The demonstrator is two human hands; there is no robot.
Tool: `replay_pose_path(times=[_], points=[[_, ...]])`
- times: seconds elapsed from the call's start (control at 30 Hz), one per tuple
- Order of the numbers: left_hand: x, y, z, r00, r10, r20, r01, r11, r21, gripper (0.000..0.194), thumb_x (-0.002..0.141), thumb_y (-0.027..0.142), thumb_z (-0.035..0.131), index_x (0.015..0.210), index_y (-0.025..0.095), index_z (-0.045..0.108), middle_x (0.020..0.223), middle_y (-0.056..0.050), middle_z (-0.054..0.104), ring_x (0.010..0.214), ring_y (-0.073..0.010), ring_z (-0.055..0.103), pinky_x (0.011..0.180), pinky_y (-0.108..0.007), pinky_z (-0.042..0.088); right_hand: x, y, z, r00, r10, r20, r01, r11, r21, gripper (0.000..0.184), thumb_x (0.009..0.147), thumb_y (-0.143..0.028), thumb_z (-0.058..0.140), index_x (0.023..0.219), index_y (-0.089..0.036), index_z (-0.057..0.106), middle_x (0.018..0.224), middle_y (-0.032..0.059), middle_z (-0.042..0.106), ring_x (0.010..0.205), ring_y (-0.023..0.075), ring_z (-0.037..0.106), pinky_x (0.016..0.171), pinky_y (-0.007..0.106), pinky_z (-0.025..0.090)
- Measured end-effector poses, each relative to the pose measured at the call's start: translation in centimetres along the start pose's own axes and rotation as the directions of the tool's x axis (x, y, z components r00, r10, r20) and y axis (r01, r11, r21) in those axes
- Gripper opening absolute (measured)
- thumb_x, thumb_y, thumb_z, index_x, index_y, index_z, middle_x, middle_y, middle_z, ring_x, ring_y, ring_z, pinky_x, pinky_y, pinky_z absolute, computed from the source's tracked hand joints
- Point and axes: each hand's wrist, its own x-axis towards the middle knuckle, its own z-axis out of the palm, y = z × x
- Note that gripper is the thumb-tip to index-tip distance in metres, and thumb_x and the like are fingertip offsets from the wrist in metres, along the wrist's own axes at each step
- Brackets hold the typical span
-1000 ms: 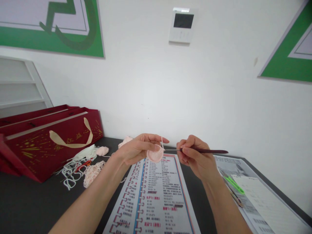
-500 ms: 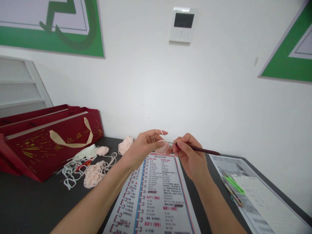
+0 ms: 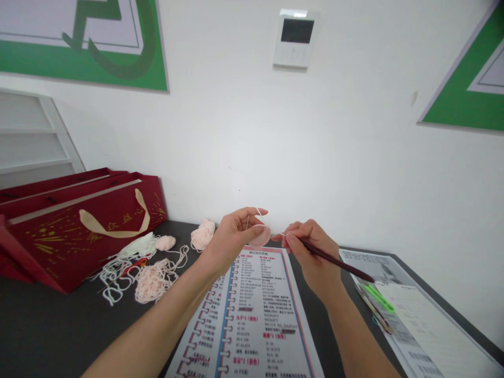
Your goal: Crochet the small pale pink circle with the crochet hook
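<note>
My left hand pinches a small round pink crochet piece above the table, with a strand of pale yarn looped over its raised forefinger. My right hand grips a dark red crochet hook like a pen; the hook's metal tip reaches into the edge of the pink piece. Both hands hover over a printed instruction sheet with red and black text.
Red gift bags lie at the left. Loose white and pink yarn and small pink yarn balls lie beside them. More papers with green clips lie at the right on the dark table. A white wall stands behind.
Both hands rose and closed together. The hook's handle swung from level to sloping down to the right, and the left hand turned the pink piece up toward the hook tip.
</note>
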Motion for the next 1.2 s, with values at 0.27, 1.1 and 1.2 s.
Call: replay_pose_path(times=[0.27, 1.1, 1.2], points=[[0.0, 0.0, 0.2, 1.000, 0.020, -0.023, -0.020, 1.000, -0.024, 0.029, 0.071, 0.020, 0.071, 0.100, 0.017, 0.064, 0.072, 0.002, 0.060, 0.068, -0.0109, 0.059, 0.067, -0.026, 0.042, -0.1, -0.2, 0.7, 0.998, -0.057, -0.020, 0.054, 0.992, -0.116, 0.012, 0.089, -0.020, 0.053, 0.078, -0.022, 0.050, 0.072, -0.0017, 0.057, 0.060, 0.0117, 0.055, 0.052, 0.025, 0.040], [0.9, -1.6, 0.1, 0.994, 0.111, -0.024, -0.106, 0.982, 0.156, 0.038, 0.070, 0.022, 0.073, 0.107, 0.018, 0.066, 0.068, 0.002, 0.064, 0.066, -0.0129, 0.059, 0.071, -0.028, 0.046, 0.1, 3.3, 1.2, 0.952, -0.287, 0.108, 0.306, 0.877, -0.369, 0.013, 0.088, -0.013, 0.051, 0.093, -0.025, 0.052, 0.088, 0.0034, 0.061, 0.073, 0.0156, 0.060, 0.065, 0.029, 0.049], [1.1, -1.4, -0.2, 0.999, -0.025, 0.045, 0.027, 0.999, -0.036, 0.039, 0.069, 0.020, 0.075, 0.106, 0.016, 0.065, 0.068, 0.002, 0.064, 0.062, -0.0100, 0.058, 0.072, -0.027, 0.044, 0.2, 3.7, 0.4, 0.915, -0.349, 0.203, 0.400, 0.848, -0.348, 0.018, 0.087, -0.010, 0.052, 0.097, -0.025, 0.054, 0.091, 0.0050, 0.061, 0.079, 0.0176, 0.060, 0.068, 0.032, 0.050]])
